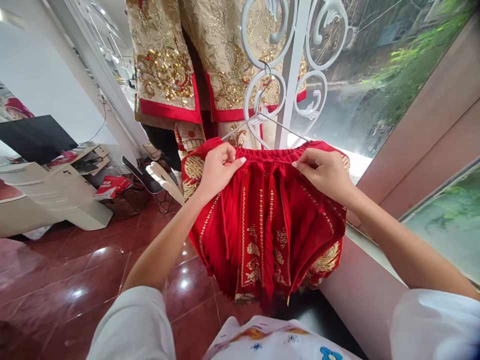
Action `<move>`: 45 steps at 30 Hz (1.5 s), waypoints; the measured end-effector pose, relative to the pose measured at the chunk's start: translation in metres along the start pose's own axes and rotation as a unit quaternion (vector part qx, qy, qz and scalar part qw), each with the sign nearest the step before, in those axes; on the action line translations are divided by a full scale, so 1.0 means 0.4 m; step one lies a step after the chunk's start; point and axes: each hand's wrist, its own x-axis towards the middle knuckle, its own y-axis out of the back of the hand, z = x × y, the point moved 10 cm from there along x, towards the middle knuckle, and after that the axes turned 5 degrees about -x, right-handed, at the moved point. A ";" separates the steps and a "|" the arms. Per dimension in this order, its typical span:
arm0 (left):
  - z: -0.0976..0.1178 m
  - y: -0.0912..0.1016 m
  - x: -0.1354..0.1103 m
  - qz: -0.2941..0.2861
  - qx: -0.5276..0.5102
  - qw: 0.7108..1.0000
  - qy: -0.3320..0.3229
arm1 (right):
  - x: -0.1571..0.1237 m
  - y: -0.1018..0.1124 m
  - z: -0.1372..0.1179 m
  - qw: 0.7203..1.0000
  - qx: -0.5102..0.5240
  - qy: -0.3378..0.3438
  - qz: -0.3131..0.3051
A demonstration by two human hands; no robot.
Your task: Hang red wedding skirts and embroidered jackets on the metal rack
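Note:
A red pleated skirt [303, 225] with gold embroidery and beaded lines hangs in front of me from a thin wire hanger [277, 123]. Its waistband is gathered. My left hand [220, 171] is closed in a pinch at the left of the waistband. On the right side, my right hand [325, 174] pinches with thumb and fingers too. Between the two pinches a thin red cord [269, 161] runs nearly straight across the skirt's front. A loose red strip [225, 227] dangles below my left hand.
The hanger's hook meets a white scrolled metal rack [288, 85]. Behind hangs a gold-embroidered garment [165, 75] with red trim. A window [375, 85] stands right. Leftward are a desk [71, 192], a dark monitor [37, 137], a chair [144, 177] and glossy red floor tiles [86, 280].

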 end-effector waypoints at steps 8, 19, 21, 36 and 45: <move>0.001 -0.023 -0.054 -0.085 0.145 0.986 -0.013 | 0.001 -0.082 0.097 0.960 0.197 -0.186 -0.074; 0.077 0.000 -0.042 0.192 0.235 0.943 -0.133 | -0.014 -0.194 0.001 0.840 0.320 -0.086 -0.429; 0.061 -0.012 -0.029 0.195 0.162 0.960 -0.122 | 0.012 -0.192 0.003 0.860 0.365 -0.089 -0.346; -0.018 -0.133 -0.012 -0.034 0.075 0.997 0.014 | 0.010 -0.136 -0.036 0.988 0.045 0.076 0.125; 0.019 -0.161 -0.036 -0.064 0.245 0.967 -0.039 | -0.007 -0.149 -0.040 0.986 -0.015 0.121 0.109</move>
